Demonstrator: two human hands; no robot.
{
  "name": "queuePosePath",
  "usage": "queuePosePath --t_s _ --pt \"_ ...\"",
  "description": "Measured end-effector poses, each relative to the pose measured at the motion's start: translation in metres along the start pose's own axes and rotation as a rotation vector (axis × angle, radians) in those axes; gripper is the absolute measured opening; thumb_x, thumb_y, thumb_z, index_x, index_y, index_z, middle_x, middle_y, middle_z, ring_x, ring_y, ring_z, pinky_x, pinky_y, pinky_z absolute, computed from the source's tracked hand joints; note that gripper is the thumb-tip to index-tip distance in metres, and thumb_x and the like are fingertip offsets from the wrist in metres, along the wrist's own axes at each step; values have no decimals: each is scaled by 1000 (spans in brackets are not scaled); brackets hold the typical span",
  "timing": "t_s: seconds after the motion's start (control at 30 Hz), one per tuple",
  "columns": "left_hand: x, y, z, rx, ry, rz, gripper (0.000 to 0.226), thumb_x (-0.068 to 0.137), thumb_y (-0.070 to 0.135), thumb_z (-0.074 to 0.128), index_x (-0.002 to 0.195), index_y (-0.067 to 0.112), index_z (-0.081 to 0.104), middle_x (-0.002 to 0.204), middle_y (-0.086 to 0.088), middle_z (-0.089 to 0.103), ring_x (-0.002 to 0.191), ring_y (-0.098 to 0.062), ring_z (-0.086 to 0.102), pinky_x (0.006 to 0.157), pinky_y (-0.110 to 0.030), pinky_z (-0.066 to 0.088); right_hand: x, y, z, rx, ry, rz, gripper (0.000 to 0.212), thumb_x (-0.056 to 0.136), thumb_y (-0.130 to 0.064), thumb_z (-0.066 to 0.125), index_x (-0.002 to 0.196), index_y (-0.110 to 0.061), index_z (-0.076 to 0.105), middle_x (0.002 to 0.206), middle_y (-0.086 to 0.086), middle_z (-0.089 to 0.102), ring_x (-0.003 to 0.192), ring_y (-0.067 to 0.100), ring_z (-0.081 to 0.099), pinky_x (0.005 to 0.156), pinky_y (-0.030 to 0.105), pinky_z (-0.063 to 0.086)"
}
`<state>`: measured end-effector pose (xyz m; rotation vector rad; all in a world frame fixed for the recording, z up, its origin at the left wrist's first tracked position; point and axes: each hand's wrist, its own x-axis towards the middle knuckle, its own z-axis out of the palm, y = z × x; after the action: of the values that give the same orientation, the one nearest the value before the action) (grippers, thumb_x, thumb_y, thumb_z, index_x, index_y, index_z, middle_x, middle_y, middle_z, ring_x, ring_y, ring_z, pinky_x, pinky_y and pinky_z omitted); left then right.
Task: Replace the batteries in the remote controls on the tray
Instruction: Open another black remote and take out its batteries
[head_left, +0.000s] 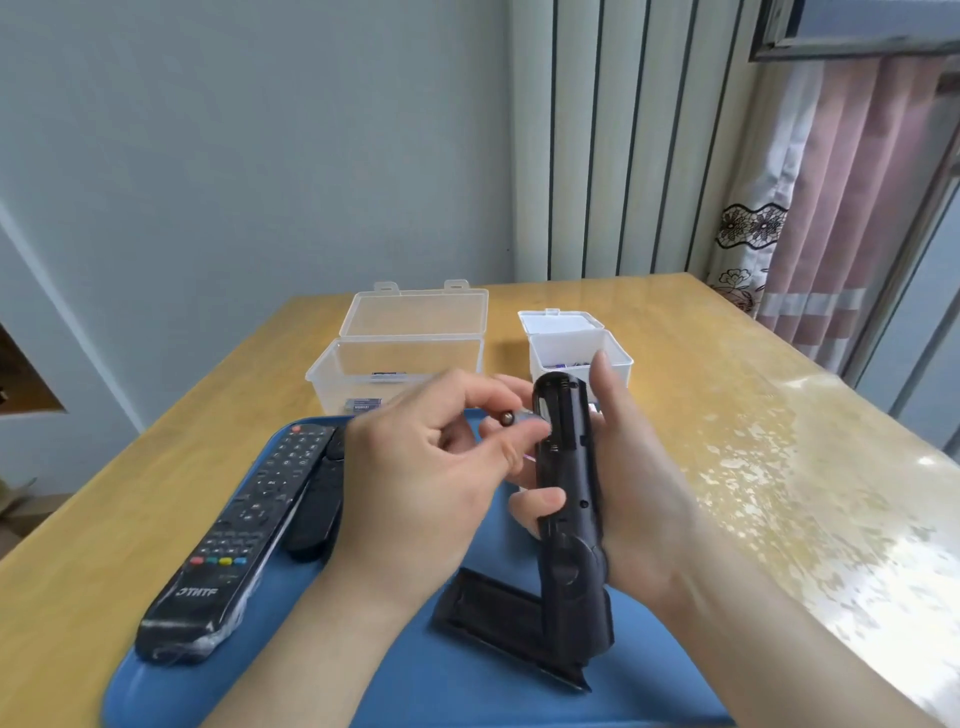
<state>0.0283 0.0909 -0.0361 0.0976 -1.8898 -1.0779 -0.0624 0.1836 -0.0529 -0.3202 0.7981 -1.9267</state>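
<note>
At the centre of the frame the right hand (631, 486) gripped a black remote (569, 499) upright, back outward, battery bay open near its top, with the thumb across its left edge and the fingers behind it. The left hand (436, 467), palm down with its wrist entering from the lower left, pinched a small battery (511, 417) between thumb and forefinger just beside the open bay. Below them the detached battery cover (493, 613) lay on the blue tray (395, 686), and two more remotes (244, 525) lay at the tray's left.
</note>
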Motion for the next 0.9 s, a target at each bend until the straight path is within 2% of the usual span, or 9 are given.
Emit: queuePosePath --t_s 0.07,0.13,0.27,0.37,0.43,0.53,0.73,0.8,0.9 --pt "-5 2 6 4 8 52 22 66 -5 81 70 11 66 53 15 51 45 0 42 46 1 37 1 3 1 9 -18 -2 73 89 -69 43 125 -9 63 90 9 60 61 13 61 40 18 33" --pt "-8 -1 7 67 20 163 25 66 -6 81 71 13 65 68 11 56 52 5 47 50 2 40 1 5 4 -4 -29 -3 67 91 -67 42 120 -12 66 86 7 59 61 13 55 41 18 34" --pt "-12 -16 8 27 -14 234 18 72 0 79 76 10 65 82 1 61 55 2 50 48 -18 55 0 4 5 -45 3 -32 62 92 -64 42 114 -13 70 88 6 61 54 13 50 44 20 33" --pt "-13 -16 9 79 -16 329 11 75 0 78 75 -3 67 84 -2 61 57 7 51 51 -17 55 -1 3 6 -69 40 -60 61 93 -63 41 110 -13 73 92 9 56 56 15 43 46 21 33" --pt "-13 -14 9 85 10 356 11 75 -1 78 75 -3 67 85 -2 62 57 7 51 51 -18 55 -3 3 8 -52 38 -63 60 94 -62 40 108 -13 72 82 6 56 54 15 41 45 20 37" --pt "-14 -15 11 157 1 394 15 77 4 78 72 -2 66 83 0 64 56 -2 55 52 -24 54 -4 2 9 -83 87 -84 59 94 -61 38 104 -14 74 67 0 58 48 12 49 45 20 41" --pt "-11 -16 9 91 -38 190 14 70 14 81 82 9 76 86 9 72 57 2 64 59 -16 53 -3 1 6 -219 164 -144 59 96 -59 38 114 -13 71 72 2 66 60 18 57 59 30 43" --pt "-11 -16 9 128 -75 172 19 68 18 81 86 11 78 87 14 73 71 9 65 70 -9 50 -1 1 4 -217 193 -157 59 96 -59 38 113 -14 72 80 3 67 75 23 59 68 34 46" --pt "-9 -18 6 110 -168 91 23 70 19 81 93 14 78 96 13 73 92 8 67 83 -8 47 -1 1 2 -206 237 -177 57 96 -58 40 111 -15 72 83 3 67 75 24 59 64 32 45"
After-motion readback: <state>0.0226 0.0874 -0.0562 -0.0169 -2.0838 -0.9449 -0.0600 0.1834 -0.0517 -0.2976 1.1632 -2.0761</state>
